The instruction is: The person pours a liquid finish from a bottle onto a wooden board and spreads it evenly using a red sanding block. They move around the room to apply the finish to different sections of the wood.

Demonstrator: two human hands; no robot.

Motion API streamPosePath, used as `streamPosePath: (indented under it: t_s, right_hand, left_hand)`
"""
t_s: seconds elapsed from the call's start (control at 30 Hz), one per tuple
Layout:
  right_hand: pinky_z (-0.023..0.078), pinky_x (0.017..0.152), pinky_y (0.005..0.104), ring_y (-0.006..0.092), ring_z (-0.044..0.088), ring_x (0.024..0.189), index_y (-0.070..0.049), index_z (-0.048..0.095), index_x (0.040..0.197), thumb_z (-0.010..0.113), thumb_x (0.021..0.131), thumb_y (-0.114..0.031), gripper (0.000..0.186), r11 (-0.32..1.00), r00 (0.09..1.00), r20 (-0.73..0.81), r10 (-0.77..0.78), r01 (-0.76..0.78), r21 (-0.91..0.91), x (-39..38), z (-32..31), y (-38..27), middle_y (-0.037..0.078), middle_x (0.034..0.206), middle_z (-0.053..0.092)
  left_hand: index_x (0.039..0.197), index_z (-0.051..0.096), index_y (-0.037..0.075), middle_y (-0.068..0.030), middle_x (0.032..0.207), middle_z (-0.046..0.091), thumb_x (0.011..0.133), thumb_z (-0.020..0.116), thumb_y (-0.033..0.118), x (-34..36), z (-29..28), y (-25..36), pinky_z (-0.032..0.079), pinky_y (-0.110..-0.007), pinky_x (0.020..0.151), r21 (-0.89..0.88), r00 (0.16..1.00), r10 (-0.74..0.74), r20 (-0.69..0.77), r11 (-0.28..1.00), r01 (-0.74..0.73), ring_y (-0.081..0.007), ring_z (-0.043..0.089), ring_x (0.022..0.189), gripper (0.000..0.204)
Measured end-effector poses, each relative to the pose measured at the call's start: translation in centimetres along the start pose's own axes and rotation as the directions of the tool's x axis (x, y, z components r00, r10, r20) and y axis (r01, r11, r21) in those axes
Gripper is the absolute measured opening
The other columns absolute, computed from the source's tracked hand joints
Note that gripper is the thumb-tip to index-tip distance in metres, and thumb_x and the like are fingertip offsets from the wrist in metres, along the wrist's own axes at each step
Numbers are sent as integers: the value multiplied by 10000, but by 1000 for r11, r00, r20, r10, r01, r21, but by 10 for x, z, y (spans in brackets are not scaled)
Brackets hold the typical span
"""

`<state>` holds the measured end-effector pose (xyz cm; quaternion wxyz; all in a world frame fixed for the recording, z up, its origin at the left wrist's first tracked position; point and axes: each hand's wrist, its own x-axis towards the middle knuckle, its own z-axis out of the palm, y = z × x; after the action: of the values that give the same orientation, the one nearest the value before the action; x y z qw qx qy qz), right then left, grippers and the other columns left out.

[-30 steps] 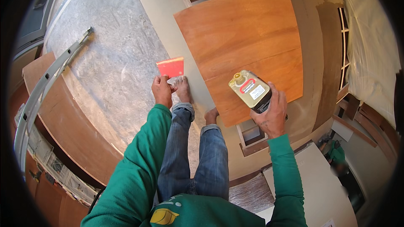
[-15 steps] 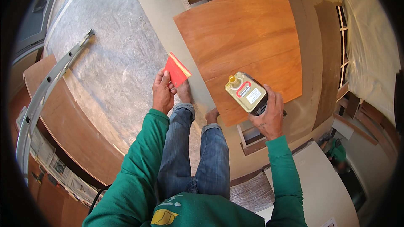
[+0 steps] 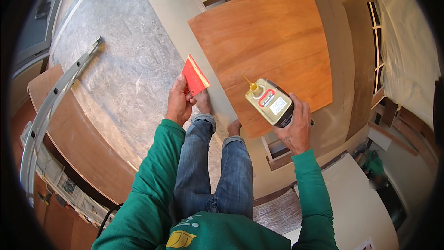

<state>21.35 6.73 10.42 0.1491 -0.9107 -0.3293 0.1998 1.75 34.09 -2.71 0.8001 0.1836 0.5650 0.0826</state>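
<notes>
- Grey floor on the left, mottled and scuffed, with a smooth tan strip beside it.
- Orange-brown wood panel in the middle, flat and wavy-grained, with a seam across it; it lies under the can and hides part of the right foot.
- Pale plastic sheet at the far right, wrinkled and see-through in look.
- Brown board at the left, its long edge bent by the lens.
- White board at the lower right, smooth and plain.
- Grey metal rail, pierced with holes, passing in front of the brown board.
- Wooden frame, its boxy corner showing past the near edge of the panel.
- Two bare feet below rolled jeans, the left one partly behind the scraper.
- Can, a boxy metal one with pale top, dark sides and a red handle, tipped above the near half of the panel.
- Right hand, wrapped around the base of the can.
- Left hand, pinching the scraper between thumb and fingers, well apart from the can.
- Red scraper, thin and flat, with a yellowish smeared edge.
- Amber liquid, a thin stream from the spout; where it lands I cannot tell.
</notes>
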Motion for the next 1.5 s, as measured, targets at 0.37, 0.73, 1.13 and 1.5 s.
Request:
streamPosePath:
  t_s: [0.37,0.73,1.13,1.5]
  right_hand:
    - [453,1090,525,414,534,1272,-19,459,1466,936,672,-130,933,985,994,-103,44,-26,169,-23,-8,1,201,1351,559]
    - [497,1067,420,270,597,1242,17,442,1468,919,727,-106,889,752,851,-303,429,-151,642,-62,-26,27,153,1343,592]
    - [505,995,506,251,696,1113,-40,620,1373,848,806,-93,613,241,34,-239,971,-129,962,-193,-56,256,93,1301,684]
    - [591,748,471,306,754,818,120,744,1017,931,725,-226,490,128,-358,-138,923,-54,990,-243,-32,455,180,1025,773]
  left_hand:
    - [925,669,138,72,673,503,1070,618,396,-27,65,12,293,-222,443,299,960,-240,145,935,189,-43,380,530,300]
    - [1046,696,0,-66,847,682,1053,647,311,-18,67,-18,527,-305,624,784,930,273,246,509,-356,-123,623,729,314]
    - [1027,687,103,55,747,535,1018,728,323,19,75,-26,322,-235,461,601,959,283,0,767,-226,-42,359,522,224]
    - [1093,700,56,31,719,598,1012,719,254,24,94,-91,276,-250,410,754,909,417,-14,601,-264,-41,341,461,215]
